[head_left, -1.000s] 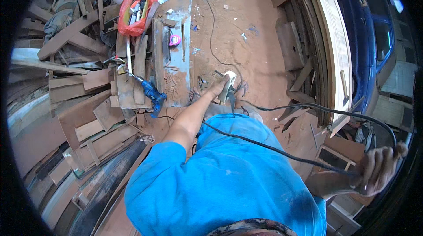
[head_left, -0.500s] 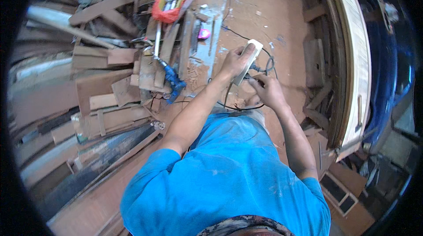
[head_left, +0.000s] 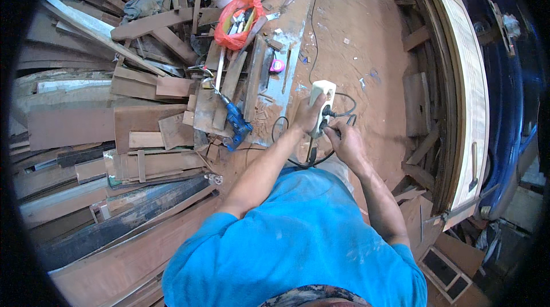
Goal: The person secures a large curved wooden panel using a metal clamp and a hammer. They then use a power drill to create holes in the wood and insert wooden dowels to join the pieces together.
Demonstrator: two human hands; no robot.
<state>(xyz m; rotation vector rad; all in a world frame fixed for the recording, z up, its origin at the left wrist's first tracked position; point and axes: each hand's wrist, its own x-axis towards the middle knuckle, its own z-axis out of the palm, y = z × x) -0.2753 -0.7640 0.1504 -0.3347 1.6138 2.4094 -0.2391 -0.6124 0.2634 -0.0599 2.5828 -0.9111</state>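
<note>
A white power strip (head_left: 324,88) is held upright in front of me by my left hand (head_left: 307,113), its fingers wrapped round the side. One black plug (head_left: 328,110) sits in a middle socket, with its dark cable (head_left: 350,101) looping off to the right. At the strip's lower end my right hand (head_left: 347,143) pinches a second black plug (head_left: 323,125) against the socket face. Whether its pins are fully in is hidden by my fingers. More black cable hangs in a loop below the strip, near my lap.
A blue power drill (head_left: 236,122) lies on boards at the left, near a red plastic bag (head_left: 239,20) of tools and a pink tape measure (head_left: 277,66). Wood offcuts (head_left: 69,124) pile up at far left. Tall panels (head_left: 458,106) and a hammer (head_left: 474,166) stand on the right.
The power strip has turned so its socket face shows, and it sits lower in view. My right hand has come up to its lower end with the plug. The view has shifted.
</note>
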